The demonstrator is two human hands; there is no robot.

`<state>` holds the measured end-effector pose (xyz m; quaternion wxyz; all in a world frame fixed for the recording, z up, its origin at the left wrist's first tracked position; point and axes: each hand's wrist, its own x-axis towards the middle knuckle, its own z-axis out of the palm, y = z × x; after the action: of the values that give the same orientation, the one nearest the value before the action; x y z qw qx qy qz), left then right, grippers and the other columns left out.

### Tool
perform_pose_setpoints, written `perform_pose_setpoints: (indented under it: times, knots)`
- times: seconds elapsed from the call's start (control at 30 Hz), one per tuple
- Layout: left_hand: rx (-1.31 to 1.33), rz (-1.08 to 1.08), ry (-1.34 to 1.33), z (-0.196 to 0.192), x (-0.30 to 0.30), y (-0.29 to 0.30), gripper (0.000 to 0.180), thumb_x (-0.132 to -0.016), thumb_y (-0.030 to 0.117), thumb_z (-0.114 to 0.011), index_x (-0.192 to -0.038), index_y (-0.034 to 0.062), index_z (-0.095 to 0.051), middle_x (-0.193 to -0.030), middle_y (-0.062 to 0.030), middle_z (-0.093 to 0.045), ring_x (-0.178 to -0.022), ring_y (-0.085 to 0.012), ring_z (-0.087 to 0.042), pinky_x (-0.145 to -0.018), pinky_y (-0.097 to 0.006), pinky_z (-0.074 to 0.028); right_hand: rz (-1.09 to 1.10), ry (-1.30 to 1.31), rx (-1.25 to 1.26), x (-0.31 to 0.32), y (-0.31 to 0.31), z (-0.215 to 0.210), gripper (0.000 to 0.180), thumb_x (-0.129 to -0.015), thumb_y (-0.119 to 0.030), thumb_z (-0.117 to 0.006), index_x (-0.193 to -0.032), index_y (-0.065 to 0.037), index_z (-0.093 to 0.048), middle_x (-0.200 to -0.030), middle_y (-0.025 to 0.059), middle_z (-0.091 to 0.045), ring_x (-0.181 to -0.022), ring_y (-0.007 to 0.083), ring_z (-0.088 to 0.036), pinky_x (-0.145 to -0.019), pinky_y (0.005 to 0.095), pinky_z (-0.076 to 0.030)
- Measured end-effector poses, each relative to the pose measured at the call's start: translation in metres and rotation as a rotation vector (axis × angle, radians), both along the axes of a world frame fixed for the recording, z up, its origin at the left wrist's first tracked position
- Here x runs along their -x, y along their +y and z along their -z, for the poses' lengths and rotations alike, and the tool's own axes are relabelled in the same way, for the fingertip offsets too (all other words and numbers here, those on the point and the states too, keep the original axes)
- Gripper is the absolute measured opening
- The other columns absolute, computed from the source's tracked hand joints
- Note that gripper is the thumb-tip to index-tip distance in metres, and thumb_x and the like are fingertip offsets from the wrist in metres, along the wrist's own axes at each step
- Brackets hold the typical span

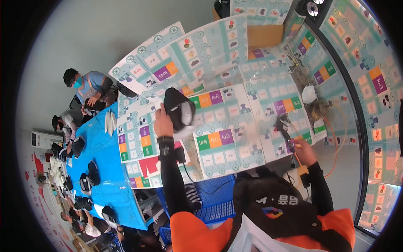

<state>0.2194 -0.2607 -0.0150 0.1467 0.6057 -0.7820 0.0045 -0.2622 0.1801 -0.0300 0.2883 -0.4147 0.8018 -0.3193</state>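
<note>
My left hand (163, 123) grips the near-left edge of a black shoe (176, 103) and holds it over the board-covered bench (222, 157). A pale rim shows along the shoe's lower right side. Over on the right, my right hand (304, 151) is closed round the handle of a black spray gun (285, 133). Its nozzle end points up and away to the left, apart from the shoe. An orange hose (331, 168) loops beside that hand. Black sleeves cover both my forearms.
Printed boards (210, 46) stand along the bench's far side. To the left, a blue-covered table (110, 168) carries several dark shoes (86, 185) and pale flat pieces (110, 122). A masked person (90, 86) sits there. Below the bench are blue baskets (218, 195).
</note>
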Motion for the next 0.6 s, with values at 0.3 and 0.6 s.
perform_pose_setpoints:
  times: [0.3, 0.6]
  knots:
    - [-0.397, 0.076, 0.517, 0.077, 0.056, 0.273, 0.051, -0.094, 0.007, -0.055, -0.145, 0.0149, -0.056, -0.117, -0.0213, -0.064, -0.107, -0.0430, -0.063, -0.090, -0.049, -0.052, -0.578, -0.413, 0.224, -0.133, -0.141, 0.015, 0.039, -0.092, -0.018, -0.074, -0.128, -0.007, -0.063, -0.117, 0.0119, -0.062, -0.105, 0.0268, -0.066, -0.083, 0.0363, -0.058]
    - [-0.364, -0.082, 0.818, 0.070, 0.073, 0.327, 0.038, -0.083, 0.019, -0.085, -0.119, 0.0106, -0.077, -0.109, -0.0089, -0.068, -0.096, -0.0205, -0.067, -0.073, -0.030, -0.056, -0.633, -0.268, 0.155, -0.158, -0.132, 0.068, 0.020, -0.087, -0.020, -0.078, -0.100, -0.005, -0.077, -0.092, 0.0118, -0.068, -0.084, 0.0276, -0.068, -0.075, 0.0352, -0.053]
